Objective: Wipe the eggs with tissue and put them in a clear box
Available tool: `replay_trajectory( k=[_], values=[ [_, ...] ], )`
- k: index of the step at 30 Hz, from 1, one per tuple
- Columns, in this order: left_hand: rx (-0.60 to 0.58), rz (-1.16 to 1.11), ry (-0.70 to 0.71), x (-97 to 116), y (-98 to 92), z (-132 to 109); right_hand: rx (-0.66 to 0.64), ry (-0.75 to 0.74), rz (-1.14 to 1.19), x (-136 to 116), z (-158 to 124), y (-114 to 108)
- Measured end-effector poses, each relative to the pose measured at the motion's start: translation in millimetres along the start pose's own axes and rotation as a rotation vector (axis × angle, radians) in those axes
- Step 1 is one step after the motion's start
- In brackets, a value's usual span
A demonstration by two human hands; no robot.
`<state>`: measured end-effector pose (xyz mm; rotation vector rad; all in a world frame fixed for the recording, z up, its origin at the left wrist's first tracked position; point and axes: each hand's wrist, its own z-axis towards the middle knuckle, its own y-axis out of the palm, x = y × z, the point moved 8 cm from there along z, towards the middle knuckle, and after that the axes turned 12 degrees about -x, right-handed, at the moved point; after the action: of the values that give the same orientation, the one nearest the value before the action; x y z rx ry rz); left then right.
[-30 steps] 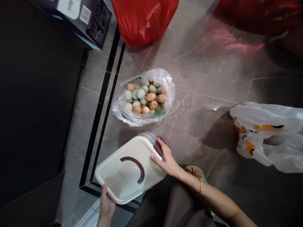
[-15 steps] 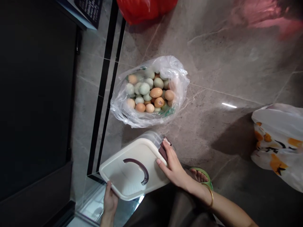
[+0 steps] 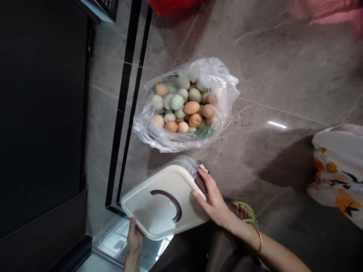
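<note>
Lid (image 3: 134, 206) on clear container (image 3: 185, 162) at 6 o'clock; left hand (image 3: 134, 240) grips its 8 o'clock edge, right hand (image 3: 214, 206) its 2 o'clock end over brown latch (image 3: 200, 183), fastening unclear. Eggs (image 3: 191, 107) remain in open bag (image 3: 228, 88), 12 o'clock from container.

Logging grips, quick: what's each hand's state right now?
Left hand: closed on the white-lidded container, gripping its edge.
Right hand: holding the same container, fingers at the brown latch, thumb on top.
</note>
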<state>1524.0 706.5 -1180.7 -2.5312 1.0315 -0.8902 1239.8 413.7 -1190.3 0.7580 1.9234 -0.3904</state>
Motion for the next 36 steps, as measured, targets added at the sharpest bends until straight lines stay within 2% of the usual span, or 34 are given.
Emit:
replay_trajectory(
  k=[6, 20, 27, 31, 36],
  values=[
    [-0.011, 0.076, 0.012, 0.3, -0.9, 1.1, 0.013, 0.007, 0.004, -3.3, 2.0, -3.8],
    [-0.004, 0.168, 0.036, 6.3, 10.0, -1.7, -0.011, 0.027, 0.002, -2.3, 0.5, -3.7],
    [0.006, 0.083, 0.040, 11.1, 15.1, -4.1, -0.045, 0.014, 0.000, -2.8, 5.4, -5.0],
    [-0.015, 0.002, -0.002, 9.2, 17.9, -4.5, -0.016, 0.040, 0.088, 6.5, 5.4, -4.5],
    [-0.013, 0.016, -0.015, 5.4, 15.5, -3.4, 0.045, 0.097, 0.216, 24.5, -0.4, -0.2]
  ],
)
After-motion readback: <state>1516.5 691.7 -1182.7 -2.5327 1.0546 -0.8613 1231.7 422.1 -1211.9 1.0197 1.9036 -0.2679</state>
